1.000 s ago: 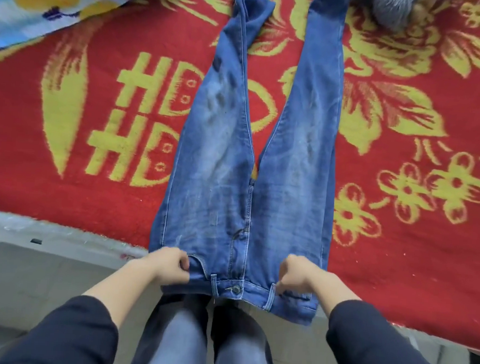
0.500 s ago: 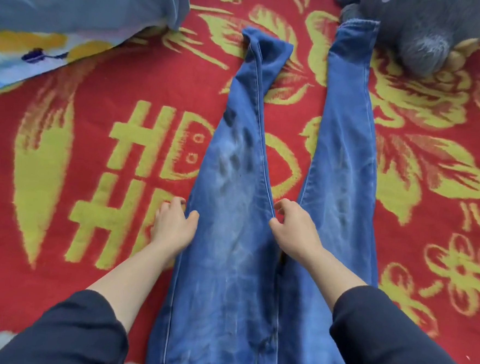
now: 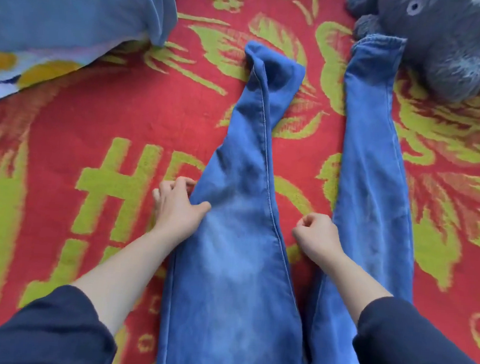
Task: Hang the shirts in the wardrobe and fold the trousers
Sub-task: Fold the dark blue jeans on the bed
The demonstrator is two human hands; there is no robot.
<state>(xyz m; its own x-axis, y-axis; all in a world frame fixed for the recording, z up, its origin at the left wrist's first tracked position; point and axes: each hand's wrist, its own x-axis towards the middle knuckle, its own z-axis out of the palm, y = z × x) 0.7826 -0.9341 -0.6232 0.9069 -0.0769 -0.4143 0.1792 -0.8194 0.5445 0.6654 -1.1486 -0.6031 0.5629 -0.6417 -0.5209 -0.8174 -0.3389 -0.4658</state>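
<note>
Blue jeans (image 3: 235, 266) lie flat on a red and yellow blanket (image 3: 102, 109), legs pointing away from me and spread apart. The left leg's cuff is twisted and rumpled; the right leg's cuff touches a plush toy. My left hand (image 3: 177, 206) pinches the outer edge of the left leg at about knee height, thumb on top of the denim. My right hand (image 3: 317, 235) sits in the gap between the two legs, fingers curled into a loose fist, with no cloth visibly in it. The waistband is out of view below the frame.
A grey plush toy (image 3: 441, 48) lies at the top right, against the right cuff. Blue bedding with a yellow pattern (image 3: 69, 8) is bunched at the top left. Dark sleeves cover both my forearms' lower parts.
Both hands have moved from the waistband up along the left leg toward the knee. The right hand has come off the left leg's inner seam and the gap between the legs has widened.
</note>
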